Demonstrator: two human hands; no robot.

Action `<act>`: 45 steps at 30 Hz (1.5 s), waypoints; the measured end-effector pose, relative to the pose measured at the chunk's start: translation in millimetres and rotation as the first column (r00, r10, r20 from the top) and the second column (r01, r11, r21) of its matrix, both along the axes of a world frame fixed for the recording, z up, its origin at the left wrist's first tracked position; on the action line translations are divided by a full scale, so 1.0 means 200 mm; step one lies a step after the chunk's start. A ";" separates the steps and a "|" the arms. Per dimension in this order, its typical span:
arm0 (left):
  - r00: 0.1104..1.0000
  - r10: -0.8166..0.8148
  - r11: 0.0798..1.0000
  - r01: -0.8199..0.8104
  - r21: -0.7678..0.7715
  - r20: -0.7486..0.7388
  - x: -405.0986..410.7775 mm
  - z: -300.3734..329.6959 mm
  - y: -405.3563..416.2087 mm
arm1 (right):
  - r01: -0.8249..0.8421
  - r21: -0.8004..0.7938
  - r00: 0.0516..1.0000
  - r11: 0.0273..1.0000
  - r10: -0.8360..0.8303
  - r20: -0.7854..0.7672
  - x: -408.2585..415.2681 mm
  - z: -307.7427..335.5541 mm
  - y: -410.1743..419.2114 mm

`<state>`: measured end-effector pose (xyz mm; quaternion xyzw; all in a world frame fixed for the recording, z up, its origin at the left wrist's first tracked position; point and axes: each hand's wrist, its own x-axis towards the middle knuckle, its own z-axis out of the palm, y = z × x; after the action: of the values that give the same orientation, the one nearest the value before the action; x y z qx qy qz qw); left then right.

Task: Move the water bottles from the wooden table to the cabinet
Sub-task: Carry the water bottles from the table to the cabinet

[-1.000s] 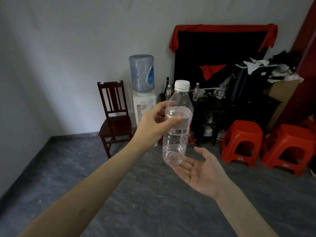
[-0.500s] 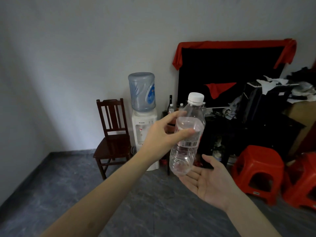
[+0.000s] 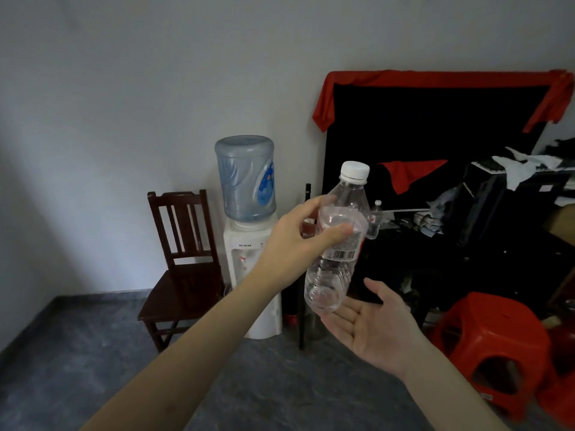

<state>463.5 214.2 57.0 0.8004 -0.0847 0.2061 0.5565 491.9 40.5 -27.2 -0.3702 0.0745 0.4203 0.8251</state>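
Partly cut off at the right edge, red stools (image 3: 494, 346) and dark clutter blur behind a clear water bottle (image 3: 337, 244), tilted in mid-air, clasped at its label by the left hand (image 3: 295, 241), the right hand (image 3: 373, 325) spread open-palmed beneath, nearer the water dispenser (image 3: 249, 231) than a second ago.

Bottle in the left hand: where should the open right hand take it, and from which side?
Grip the lower body of the bottle, below the label, coming from underneath on the right. The left hand already wraps the labelled middle; the bottle tilts cap-up-right, its base just above the right hand, palm up.
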 end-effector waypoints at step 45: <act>0.976 -0.103 0.985 0.127 0.119 -0.190 2.97 -0.51 -0.24 | 0.064 -0.158 0.963 0.985 -0.103 -0.248 2.94 -0.55 -0.33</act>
<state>1058.0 166.8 -45.7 0.8444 -0.0928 0.0932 0.5194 1079.5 -25.9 -137.7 -0.3702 0.2267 0.4224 0.7957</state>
